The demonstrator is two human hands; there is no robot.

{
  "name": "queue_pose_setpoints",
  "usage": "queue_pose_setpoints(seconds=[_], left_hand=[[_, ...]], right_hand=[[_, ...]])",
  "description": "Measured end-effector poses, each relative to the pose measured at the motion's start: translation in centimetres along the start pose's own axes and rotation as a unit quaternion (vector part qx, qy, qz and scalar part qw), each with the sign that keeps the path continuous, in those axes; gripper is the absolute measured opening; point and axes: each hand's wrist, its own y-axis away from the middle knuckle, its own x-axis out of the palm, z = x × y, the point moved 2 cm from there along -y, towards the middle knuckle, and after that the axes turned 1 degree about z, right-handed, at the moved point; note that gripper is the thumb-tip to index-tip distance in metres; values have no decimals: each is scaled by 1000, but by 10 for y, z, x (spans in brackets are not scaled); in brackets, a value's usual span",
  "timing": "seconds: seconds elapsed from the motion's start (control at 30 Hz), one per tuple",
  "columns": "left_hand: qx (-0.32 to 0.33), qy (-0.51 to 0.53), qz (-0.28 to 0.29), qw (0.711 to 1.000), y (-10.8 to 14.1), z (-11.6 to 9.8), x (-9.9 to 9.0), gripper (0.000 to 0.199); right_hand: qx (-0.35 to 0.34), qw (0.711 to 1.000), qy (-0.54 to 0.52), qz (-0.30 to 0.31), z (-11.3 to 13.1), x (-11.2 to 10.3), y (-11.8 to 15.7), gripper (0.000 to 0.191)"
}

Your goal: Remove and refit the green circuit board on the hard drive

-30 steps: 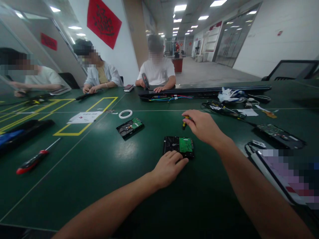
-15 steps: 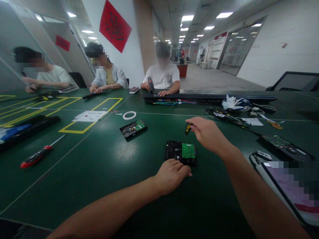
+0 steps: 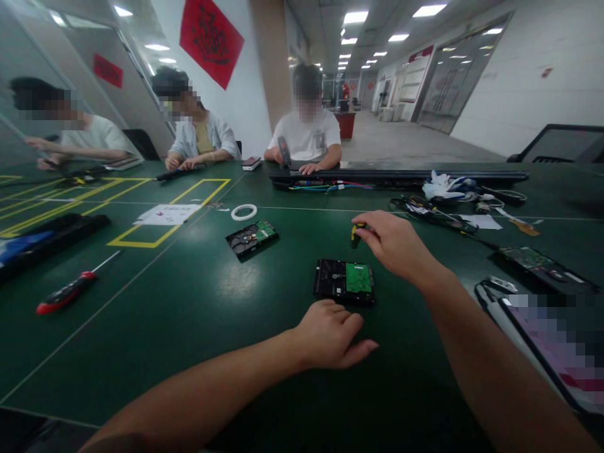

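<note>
A black hard drive with a green circuit board (image 3: 330, 279) lies on the green table (image 3: 179, 352) in front of me. At its near edge is my left hand (image 3: 330, 333), its thumb stretched out to the right and its other fingers curled; what the fingers hold, if anything, is hidden. Just above the drive's far right edge, my right hand (image 3: 391, 242) pinches a small yellow and black screwdriver (image 3: 355, 235), pointing down. A second hard drive (image 3: 252, 240) lies farther off to the left, touched by neither hand.
On the left lie a red and black screwdriver (image 3: 70, 292) and a black case (image 3: 51, 242). A white ring (image 3: 244, 212) and long black bar (image 3: 396, 179) are farther back. At right are cables (image 3: 425, 214), another drive (image 3: 547, 267) and a tablet (image 3: 547, 346). Three people sit opposite.
My left thumb has spread away from the drive's near edge. The whole view has shifted slightly; my right hand still holds the small screwdriver over the drive.
</note>
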Motion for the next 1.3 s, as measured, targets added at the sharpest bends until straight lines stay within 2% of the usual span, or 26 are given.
queue_pose_setpoints(seconds=[0.13,0.27,0.5,0.73,0.93,1.1,1.3], left_hand=[[-39,-39,-4,998,-7,6,-6,29],[-91,-38,9,995,-9,16,-3,40],[-88,-64,37,993,-6,33,8,54],[-106,-89,29,990,-12,30,16,49],[-79,-49,29,995,-8,32,16,37],[-96,-68,32,993,-3,36,22,40],[-106,-69,43,991,-1,37,26,44]], right_hand=[[-1,1000,2,4,-1,1,0,27],[6,1000,5,7,-4,2,1,35],[1,1000,3,-19,-3,-1,0,30],[20,1000,9,-9,2,-3,-1,25],[13,1000,10,-16,-2,-1,0,21],[8,999,7,-40,-6,1,2,26],[5,1000,9,-26,-5,0,1,27]])
